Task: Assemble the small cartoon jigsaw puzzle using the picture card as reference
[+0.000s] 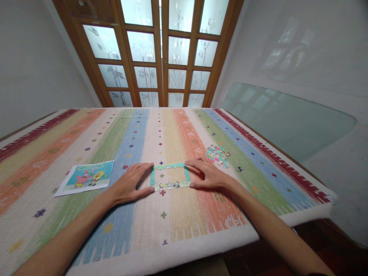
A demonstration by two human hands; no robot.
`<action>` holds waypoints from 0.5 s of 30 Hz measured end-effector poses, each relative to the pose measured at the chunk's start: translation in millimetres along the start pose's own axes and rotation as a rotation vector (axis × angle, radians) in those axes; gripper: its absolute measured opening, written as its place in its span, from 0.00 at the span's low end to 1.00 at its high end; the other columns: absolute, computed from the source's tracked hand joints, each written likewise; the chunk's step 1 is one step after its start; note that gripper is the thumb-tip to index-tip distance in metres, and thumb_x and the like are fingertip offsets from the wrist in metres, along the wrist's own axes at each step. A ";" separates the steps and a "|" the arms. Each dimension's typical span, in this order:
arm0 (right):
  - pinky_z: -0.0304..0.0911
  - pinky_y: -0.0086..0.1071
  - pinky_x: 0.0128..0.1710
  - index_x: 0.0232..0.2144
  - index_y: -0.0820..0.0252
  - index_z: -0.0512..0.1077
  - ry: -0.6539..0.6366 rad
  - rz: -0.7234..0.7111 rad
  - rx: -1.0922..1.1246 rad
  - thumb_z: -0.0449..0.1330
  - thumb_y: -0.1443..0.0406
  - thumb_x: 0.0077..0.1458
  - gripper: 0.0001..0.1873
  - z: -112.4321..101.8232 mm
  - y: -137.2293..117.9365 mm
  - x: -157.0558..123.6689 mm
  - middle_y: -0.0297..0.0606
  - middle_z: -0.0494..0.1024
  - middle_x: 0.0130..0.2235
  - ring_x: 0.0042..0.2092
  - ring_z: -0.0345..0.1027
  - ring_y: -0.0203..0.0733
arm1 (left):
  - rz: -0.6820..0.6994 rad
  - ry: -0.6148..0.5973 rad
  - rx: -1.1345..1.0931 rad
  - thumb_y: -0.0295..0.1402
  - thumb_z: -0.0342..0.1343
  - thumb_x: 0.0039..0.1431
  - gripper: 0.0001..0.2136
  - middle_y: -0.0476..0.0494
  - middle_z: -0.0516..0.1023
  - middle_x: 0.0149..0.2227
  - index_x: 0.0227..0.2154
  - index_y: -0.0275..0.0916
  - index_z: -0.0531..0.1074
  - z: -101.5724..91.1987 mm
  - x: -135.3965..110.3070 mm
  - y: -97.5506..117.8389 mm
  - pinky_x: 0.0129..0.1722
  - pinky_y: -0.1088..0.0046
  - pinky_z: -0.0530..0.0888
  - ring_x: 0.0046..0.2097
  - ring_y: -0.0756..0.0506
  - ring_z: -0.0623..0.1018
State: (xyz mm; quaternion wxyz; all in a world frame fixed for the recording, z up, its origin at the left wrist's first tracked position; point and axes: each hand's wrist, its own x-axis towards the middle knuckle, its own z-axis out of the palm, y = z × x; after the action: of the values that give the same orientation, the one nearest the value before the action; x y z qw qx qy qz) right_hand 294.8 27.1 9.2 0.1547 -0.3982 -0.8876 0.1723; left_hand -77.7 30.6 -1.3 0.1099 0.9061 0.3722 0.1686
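Observation:
A jigsaw puzzle border (186,174) lies flat on the patterned tablecloth, forming a rectangle with the cloth showing through its middle. My left hand (130,182) holds its left side, thumb at the near corner and fingers at the far corner. On the opposite side, my right hand (211,174) spans the right edge in the same way, thumb near and fingertips far. Just beyond my right hand sits a pile of loose jigsaw pieces (217,154). To the left of my left hand lies a printed picture (89,177) of two cartoon figures on a pale sheet.
The striped tablecloth (163,226) covers a wide table, whose near edge runs below my forearms. Wooden doors with frosted panes (145,76) stand beyond the far edge. A pale glass panel (287,119) leans by the right wall.

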 end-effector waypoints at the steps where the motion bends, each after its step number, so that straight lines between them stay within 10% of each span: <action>1: 0.55 0.59 0.65 0.66 0.50 0.66 0.000 0.001 0.002 0.70 0.52 0.53 0.40 -0.4 -0.5 -0.2 0.44 0.71 0.64 0.62 0.62 0.59 | -0.001 0.002 -0.001 0.53 0.53 0.66 0.33 0.31 0.69 0.64 0.67 0.40 0.57 -0.1 0.2 0.1 0.62 0.47 0.68 0.63 0.31 0.70; 15: 0.61 0.56 0.57 0.42 0.55 0.81 0.458 0.257 -0.233 0.57 0.57 0.62 0.15 -21.8 60.0 -2.2 0.47 0.81 0.47 0.50 0.72 0.57 | 0.071 0.227 0.176 0.39 0.44 0.73 0.18 0.40 0.74 0.33 0.27 0.40 0.70 -3.7 2.8 5.2 0.39 0.63 0.73 0.35 0.43 0.74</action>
State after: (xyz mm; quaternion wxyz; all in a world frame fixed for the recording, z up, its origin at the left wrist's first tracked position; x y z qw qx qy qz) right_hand 344.4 66.8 2.7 0.2810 -0.5510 -0.7857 -0.0072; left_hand -73.9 29.3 4.4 -0.0187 0.8998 0.3635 0.2407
